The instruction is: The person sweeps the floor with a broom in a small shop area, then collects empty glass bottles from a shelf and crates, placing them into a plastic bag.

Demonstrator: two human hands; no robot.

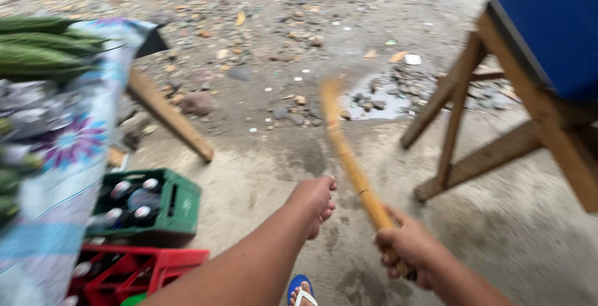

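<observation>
Our right hand (408, 250) grips bamboo stick (350, 160), long axis toward 11 o'clock; left hand (317, 199) loosely curled, holding nothing.

Left hand (316, 199) extended forward, fingers curled loosely, holding nothing. Right hand (408, 249) lower, fist closed in a firm grip, forearm angled in from lower right.

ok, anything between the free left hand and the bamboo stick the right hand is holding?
Nothing visible. The left hand hangs open beside the bamboo stick, with only bare concrete floor in the gap. The right hand grips the stick's lower end.
</observation>
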